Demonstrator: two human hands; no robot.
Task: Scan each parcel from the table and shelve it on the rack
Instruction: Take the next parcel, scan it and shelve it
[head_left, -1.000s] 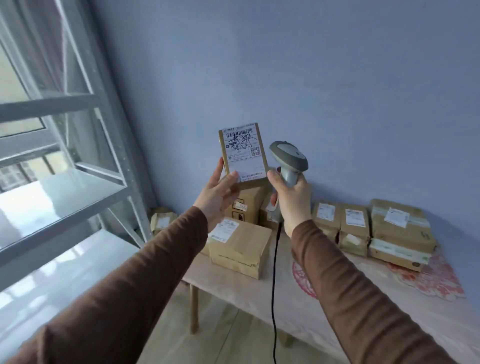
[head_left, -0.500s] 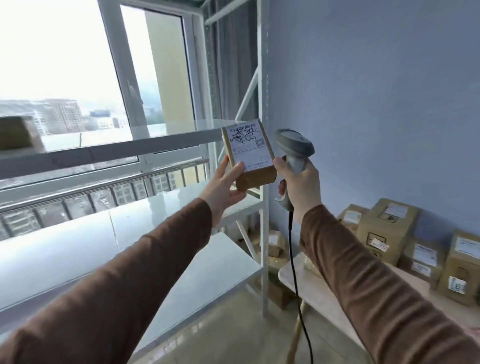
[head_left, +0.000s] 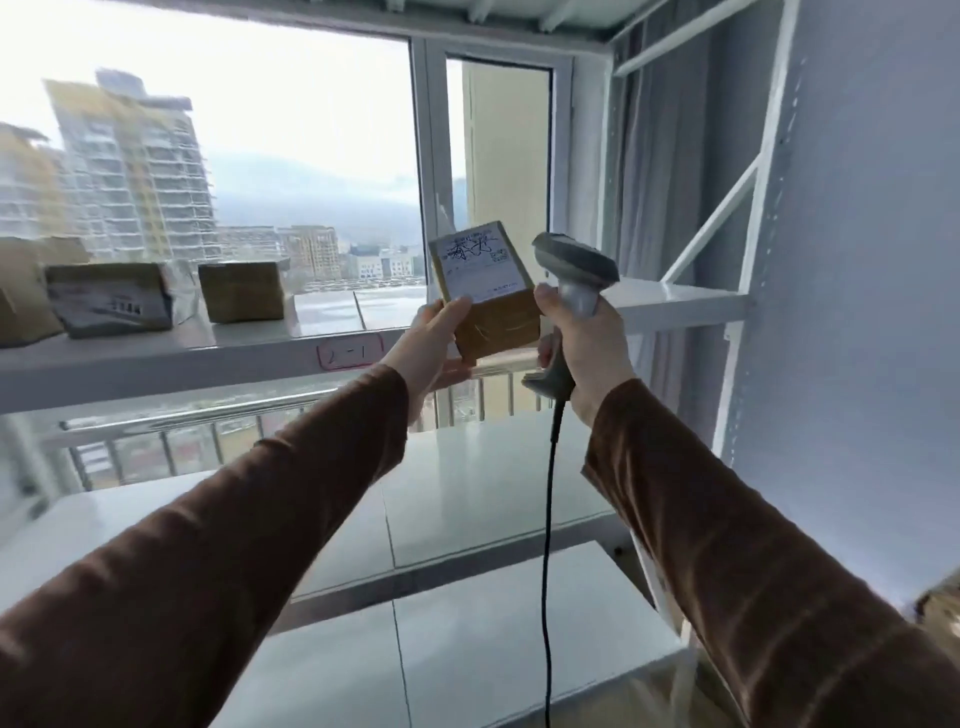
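Parcel (head_left: 485, 291), a small brown cardboard box, is held up in the air just in front of the rack (head_left: 748, 218), close to the front edge of the shelf marked with a pink hand-drawn tag (head_left: 349, 351), probably because that shelf is where it is meant to go. On that shelf, well to the left of the tag, three other shelved parcels (head_left: 241, 290) sit in a row, so the free space beside the tag looks like the natural landing place. The left hand (head_left: 431, 345) grips the held box from below and behind, thumb on its front face, tilting the white shipping label toward the camera. The label covers most of that face and bears a dark scribble and a small square code; tape crosses the bare cardboard beneath. The right hand (head_left: 579, 345) is wrapped round the handle of a grey corded scanner (head_left: 574, 270), its head just beside the box, presumably kept ready for reading.
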